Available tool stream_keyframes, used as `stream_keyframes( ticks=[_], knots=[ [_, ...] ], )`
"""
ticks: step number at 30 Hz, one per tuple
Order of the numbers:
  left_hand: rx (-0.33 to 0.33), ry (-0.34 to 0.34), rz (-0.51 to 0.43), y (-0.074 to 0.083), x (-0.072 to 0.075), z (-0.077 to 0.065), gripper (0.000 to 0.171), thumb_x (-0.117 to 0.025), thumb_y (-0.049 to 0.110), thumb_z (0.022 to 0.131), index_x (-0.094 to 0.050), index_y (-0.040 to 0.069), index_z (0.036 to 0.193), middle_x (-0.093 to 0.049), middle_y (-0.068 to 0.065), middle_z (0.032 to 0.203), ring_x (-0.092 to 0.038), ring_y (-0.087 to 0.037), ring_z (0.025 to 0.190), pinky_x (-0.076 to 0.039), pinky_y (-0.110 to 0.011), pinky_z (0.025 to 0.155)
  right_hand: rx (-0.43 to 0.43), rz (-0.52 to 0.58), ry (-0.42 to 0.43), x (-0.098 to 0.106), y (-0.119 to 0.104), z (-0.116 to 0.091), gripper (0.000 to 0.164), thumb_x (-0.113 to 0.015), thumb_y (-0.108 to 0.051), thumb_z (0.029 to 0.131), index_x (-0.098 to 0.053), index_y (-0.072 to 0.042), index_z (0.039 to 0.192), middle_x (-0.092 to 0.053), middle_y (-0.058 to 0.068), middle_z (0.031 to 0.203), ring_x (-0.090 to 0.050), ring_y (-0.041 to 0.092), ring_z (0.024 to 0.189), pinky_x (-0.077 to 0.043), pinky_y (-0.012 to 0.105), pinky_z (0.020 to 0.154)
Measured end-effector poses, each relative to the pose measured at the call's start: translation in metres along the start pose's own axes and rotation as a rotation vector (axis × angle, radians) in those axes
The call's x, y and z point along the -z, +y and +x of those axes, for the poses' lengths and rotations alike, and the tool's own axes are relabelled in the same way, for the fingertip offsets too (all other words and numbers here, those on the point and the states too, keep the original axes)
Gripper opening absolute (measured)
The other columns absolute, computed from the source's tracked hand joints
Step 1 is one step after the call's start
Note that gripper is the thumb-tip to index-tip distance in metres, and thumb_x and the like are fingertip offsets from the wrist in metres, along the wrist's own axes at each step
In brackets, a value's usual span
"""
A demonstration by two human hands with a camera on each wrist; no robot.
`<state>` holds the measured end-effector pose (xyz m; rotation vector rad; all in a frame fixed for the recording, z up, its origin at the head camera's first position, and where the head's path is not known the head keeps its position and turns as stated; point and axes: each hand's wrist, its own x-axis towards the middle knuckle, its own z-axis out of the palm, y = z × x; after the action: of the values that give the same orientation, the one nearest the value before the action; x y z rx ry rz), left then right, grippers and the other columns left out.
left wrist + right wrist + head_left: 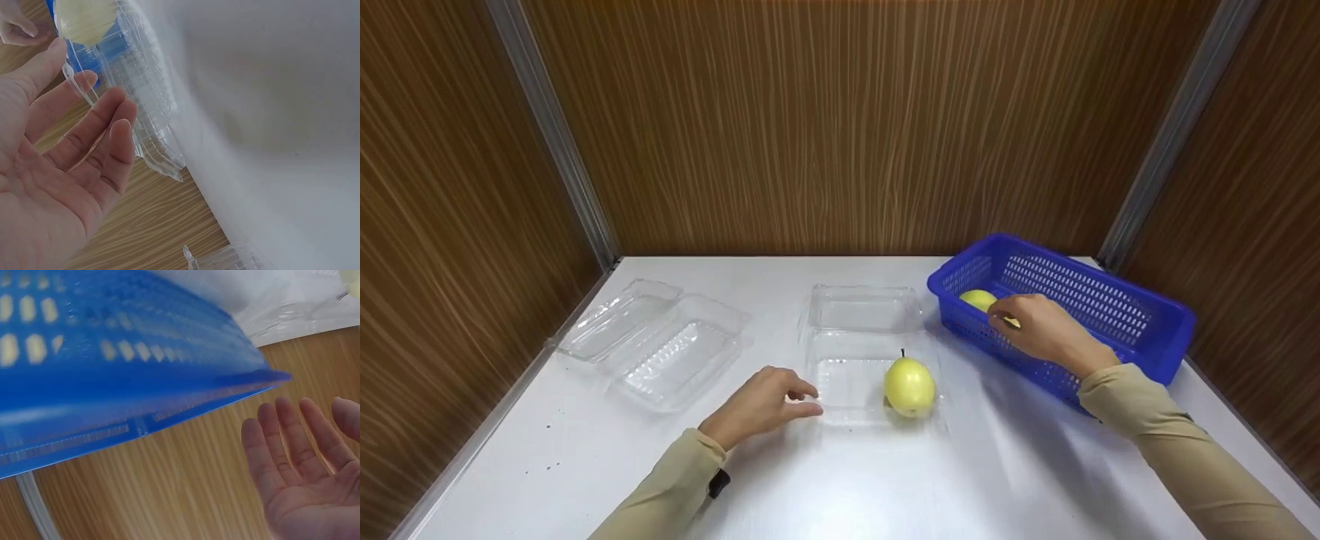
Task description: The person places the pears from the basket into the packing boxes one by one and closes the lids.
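A yellow pear (910,387) with a dark stem lies in the right part of the near half of an opened clear plastic clamshell box (847,382). My left hand (769,401) is at that box's left edge, its fingers loosely bent and the thumb apart from them. In the left wrist view the box's rim runs close by the fingertips (87,79). My right hand (1039,330) is over the near rim of a blue basket (1174,322), beside a yellow pear (976,299) inside. The right wrist view shows its fingers extended and the palm bare.
Another opened clear clamshell box (679,367) lies at the left of the white table (840,480). Wood-grain panels (840,127) close off the back and both sides. The blue basket stands at the back right, near the right-hand panel.
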<state>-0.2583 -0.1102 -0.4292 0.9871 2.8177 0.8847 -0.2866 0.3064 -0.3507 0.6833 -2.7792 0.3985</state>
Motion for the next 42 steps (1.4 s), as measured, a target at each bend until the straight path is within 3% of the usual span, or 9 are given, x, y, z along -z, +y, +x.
stream_keyframes(
  ticks=[9,16,23,35,42],
  knots=[
    [-0.011,0.005,0.019,0.001,-0.001,0.002,0.032,-0.07,0.036,0.089,-0.077,0.009,0.105,-0.075,-0.002,0.104,-0.066,-0.016,0.089,-0.054,-0.03,0.078,-0.094,0.051,-0.096,0.016,0.018,-0.011,0.025,-0.064,0.001,0.09,-0.07,0.001,0.114,-0.072,0.019,0.106,-0.068,0.033,0.095,-0.055,0.051,0.086],
    [-0.019,0.015,0.025,0.0,-0.001,0.001,0.032,-0.071,0.035,0.089,-0.076,0.008,0.105,-0.075,-0.003,0.103,-0.067,-0.017,0.088,-0.054,-0.03,0.078,-0.228,0.063,-0.179,0.028,0.031,-0.018,0.031,-0.065,0.0,0.09,-0.066,0.003,0.121,-0.067,0.024,0.115,-0.064,0.042,0.106,-0.051,0.057,0.092],
    [-0.022,0.02,0.025,0.0,-0.001,0.001,0.031,-0.071,0.035,0.089,-0.077,0.009,0.104,-0.075,-0.002,0.103,-0.067,-0.016,0.088,-0.054,-0.029,0.078,-0.228,-0.005,-0.209,0.034,0.05,-0.027,0.028,-0.071,-0.002,0.086,-0.068,0.007,0.112,-0.069,0.027,0.107,-0.065,0.045,0.1,-0.052,0.058,0.088],
    [-0.01,0.013,0.014,-0.001,0.0,0.001,0.033,-0.071,0.037,0.089,-0.077,0.009,0.105,-0.075,-0.002,0.103,-0.067,-0.016,0.088,-0.053,-0.028,0.077,-0.374,-0.063,-0.437,0.039,0.059,-0.041,0.05,-0.07,-0.024,0.09,-0.058,0.01,0.126,-0.058,0.035,0.124,-0.053,0.055,0.115,-0.043,0.067,0.094],
    [-0.01,0.022,0.015,-0.002,-0.001,0.0,0.033,-0.071,0.038,0.089,-0.077,0.009,0.104,-0.075,-0.003,0.102,-0.066,-0.014,0.087,-0.053,-0.028,0.076,-0.413,-0.067,-0.531,0.04,0.06,-0.042,0.049,-0.065,-0.02,0.094,-0.053,0.01,0.131,-0.053,0.037,0.13,-0.048,0.056,0.12,-0.04,0.068,0.097]
  ],
)
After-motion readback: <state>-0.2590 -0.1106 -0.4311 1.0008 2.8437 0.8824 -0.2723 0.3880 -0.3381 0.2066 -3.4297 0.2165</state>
